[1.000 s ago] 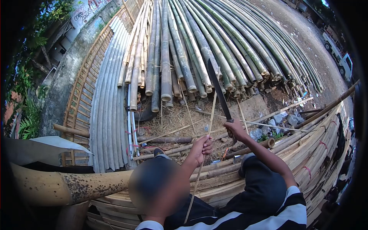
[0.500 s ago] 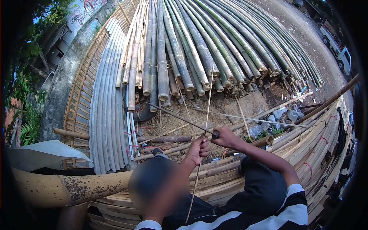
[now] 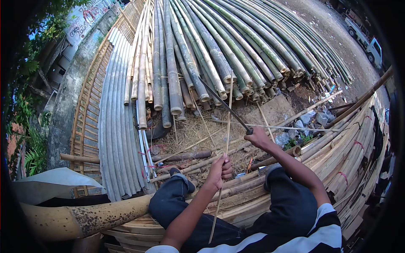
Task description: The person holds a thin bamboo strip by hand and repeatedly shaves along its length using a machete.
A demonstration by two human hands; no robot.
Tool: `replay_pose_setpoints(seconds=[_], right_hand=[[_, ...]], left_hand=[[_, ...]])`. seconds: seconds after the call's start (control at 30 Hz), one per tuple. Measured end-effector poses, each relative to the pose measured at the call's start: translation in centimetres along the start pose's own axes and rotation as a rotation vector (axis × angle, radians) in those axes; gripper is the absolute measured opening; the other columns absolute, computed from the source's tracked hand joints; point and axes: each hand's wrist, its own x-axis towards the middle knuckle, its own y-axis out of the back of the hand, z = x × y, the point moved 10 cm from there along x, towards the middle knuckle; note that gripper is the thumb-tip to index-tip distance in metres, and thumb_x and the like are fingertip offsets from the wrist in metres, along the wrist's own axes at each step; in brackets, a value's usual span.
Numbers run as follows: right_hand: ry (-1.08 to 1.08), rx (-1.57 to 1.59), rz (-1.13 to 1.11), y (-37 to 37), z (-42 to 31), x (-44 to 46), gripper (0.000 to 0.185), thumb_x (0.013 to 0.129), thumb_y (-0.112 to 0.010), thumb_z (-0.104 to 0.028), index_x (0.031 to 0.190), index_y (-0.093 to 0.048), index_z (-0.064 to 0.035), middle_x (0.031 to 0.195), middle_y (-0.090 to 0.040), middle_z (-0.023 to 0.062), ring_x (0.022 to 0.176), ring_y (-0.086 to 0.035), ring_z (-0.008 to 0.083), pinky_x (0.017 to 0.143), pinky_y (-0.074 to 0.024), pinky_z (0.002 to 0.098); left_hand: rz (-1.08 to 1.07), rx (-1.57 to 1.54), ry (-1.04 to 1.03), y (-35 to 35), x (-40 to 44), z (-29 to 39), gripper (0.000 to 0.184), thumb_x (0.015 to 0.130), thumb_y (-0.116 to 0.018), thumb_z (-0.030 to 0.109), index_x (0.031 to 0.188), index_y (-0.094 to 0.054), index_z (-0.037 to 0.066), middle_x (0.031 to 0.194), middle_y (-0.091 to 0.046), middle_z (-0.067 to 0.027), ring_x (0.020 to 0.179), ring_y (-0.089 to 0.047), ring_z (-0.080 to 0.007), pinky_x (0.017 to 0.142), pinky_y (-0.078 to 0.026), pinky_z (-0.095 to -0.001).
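Note:
My left hand (image 3: 219, 171) is closed around a thin bamboo strip (image 3: 228, 126), which stands nearly upright between my legs, its lower end near my lap. To the right and higher, my right hand (image 3: 258, 137) grips the handle of a long dark machete (image 3: 228, 108). The blade points up and to the left and crosses the strip in view, above my left hand. Whether blade and strip touch, I cannot tell.
Long bamboo poles (image 3: 173, 80) fan out ahead. Corrugated sheets (image 3: 120, 126) and a bamboo ladder-like frame (image 3: 86, 118) lie at left. A thick spotted bamboo (image 3: 109, 216) is at lower left. Split bamboo bundles (image 3: 337, 168) lie at right, near stones (image 3: 322, 118).
The machete swung down level beside my left hand, then rose to point up and left. My right hand moved down and left, then back up and right. The left still grips the strip.

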Motion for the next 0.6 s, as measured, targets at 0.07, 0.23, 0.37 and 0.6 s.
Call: replay_pose_setpoints(seconds=[0.07, 0.23, 0.37, 0.6], right_hand=[[0.121, -0.041, -0.122, -2.4, -4.3, -2.1, 0.030, 0.068, -0.063, -0.025, 0.066, -0.057, 0.0045, 0.056, -0.056, 0.0194, 0.056, -0.059, 0.0338, 0.058, -0.0467, 0.0429], [0.274, -0.333, -0.292, -7.2, -8.7, -4.4, 0.031, 0.069, -0.063, -0.032, 0.074, -0.062, -0.0007, 0.070, -0.061, 0.0241, 0.072, -0.062, 0.0407, 0.069, -0.0511, 0.0461], [0.258, -0.406, -0.126, -5.6, -5.7, -1.6, 0.027, 0.069, -0.060, -0.028, 0.071, -0.063, -0.0011, 0.069, -0.061, 0.0235, 0.073, -0.062, 0.0404, 0.069, -0.0504, 0.0472], [-0.262, 0.397, 0.131, 0.9, 6.6, 1.4, 0.028, 0.070, -0.062, -0.017, 0.051, -0.050, 0.0003, 0.047, -0.047, 0.0039, 0.037, -0.045, 0.0132, 0.037, -0.0364, 0.0303]], left_hand=[[0.073, 0.059, -0.044, 0.7, 0.2, 0.4, 0.029, 0.099, -0.039, 0.032, 0.078, -0.041, 0.012, 0.054, -0.022, 0.0080, 0.041, -0.017, -0.0028, 0.036, -0.013, -0.0190], [0.174, 0.129, -0.070, 3.0, -0.2, -0.2, 0.024, 0.099, -0.037, 0.027, 0.082, -0.042, 0.011, 0.054, -0.024, 0.0068, 0.041, -0.018, -0.0032, 0.037, -0.014, -0.0204], [0.151, 0.151, -0.040, 2.4, -2.2, -1.3, 0.024, 0.100, -0.037, 0.028, 0.082, -0.040, 0.012, 0.055, -0.022, 0.0075, 0.042, -0.018, -0.0029, 0.037, -0.013, -0.0199], [-0.010, 0.016, 0.069, 0.1, -1.4, -0.9, 0.030, 0.099, -0.038, 0.034, 0.078, -0.039, 0.013, 0.055, -0.020, 0.0079, 0.042, -0.016, -0.0028, 0.036, -0.013, -0.0198]])
